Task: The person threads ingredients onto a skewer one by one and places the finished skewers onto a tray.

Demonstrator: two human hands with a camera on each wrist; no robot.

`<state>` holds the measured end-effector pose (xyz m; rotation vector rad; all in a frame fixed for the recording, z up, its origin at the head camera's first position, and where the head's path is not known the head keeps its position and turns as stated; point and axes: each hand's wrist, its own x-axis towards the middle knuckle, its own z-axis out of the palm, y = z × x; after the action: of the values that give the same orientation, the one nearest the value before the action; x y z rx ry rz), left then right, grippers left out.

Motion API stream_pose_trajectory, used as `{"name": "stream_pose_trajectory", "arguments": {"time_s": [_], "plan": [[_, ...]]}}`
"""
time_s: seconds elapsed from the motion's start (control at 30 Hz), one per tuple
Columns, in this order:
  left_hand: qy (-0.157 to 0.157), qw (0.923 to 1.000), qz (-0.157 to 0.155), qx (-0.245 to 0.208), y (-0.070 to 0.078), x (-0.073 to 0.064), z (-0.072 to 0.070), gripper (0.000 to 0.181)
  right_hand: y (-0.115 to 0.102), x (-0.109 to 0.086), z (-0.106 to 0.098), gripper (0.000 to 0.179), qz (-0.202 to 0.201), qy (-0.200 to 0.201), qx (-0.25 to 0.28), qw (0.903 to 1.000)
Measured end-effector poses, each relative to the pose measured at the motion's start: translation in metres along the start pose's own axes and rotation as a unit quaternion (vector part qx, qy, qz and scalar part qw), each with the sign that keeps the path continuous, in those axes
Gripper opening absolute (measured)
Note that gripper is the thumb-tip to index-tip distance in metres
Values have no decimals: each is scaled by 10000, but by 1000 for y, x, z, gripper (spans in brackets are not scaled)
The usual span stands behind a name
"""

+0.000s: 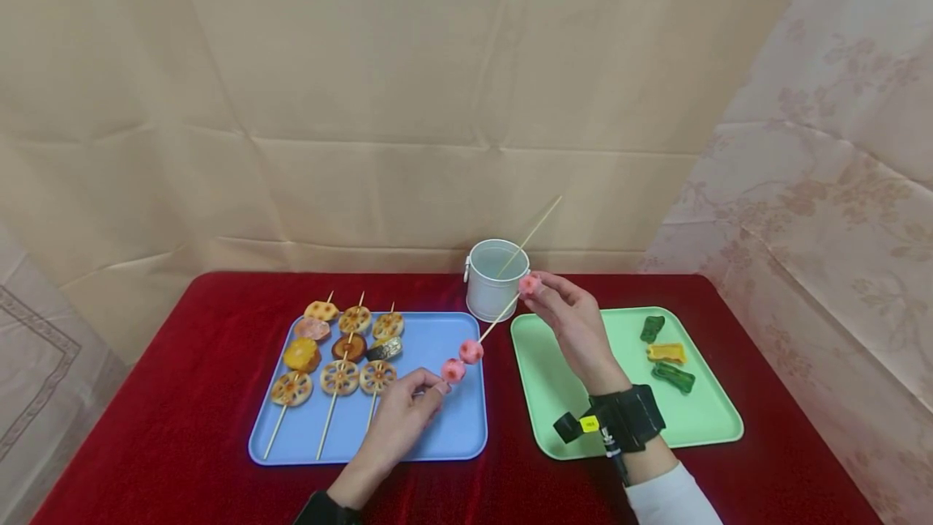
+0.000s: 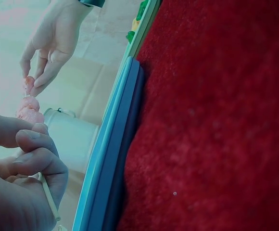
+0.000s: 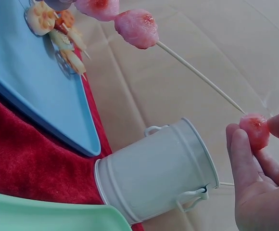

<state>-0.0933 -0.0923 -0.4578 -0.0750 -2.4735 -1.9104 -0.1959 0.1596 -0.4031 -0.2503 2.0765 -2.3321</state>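
My left hand grips a thin wooden skewer over the right part of the blue tray. Two pink balls sit side by side on it, just above the left fingers. At the skewer's far tip, a third pink ball is pinched between the thumb and fingers of my right hand. Bare stick separates this ball from the other two. The left wrist view shows the skewer's lower end sticking out below the left hand.
Three loaded skewers with lotus root slices and other pieces lie on the blue tray's left side. A white bucket behind holds a bare stick. The green tray carries two green pieces and a yellow one.
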Motion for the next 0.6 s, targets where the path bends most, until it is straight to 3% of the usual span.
{"name": "stream_pose_trajectory", "arguments": {"time_s": [0.6], "plan": [[-34, 9999, -42, 117, -2, 1, 0, 16, 0, -2, 3, 49, 17, -156, -422, 9990]]}}
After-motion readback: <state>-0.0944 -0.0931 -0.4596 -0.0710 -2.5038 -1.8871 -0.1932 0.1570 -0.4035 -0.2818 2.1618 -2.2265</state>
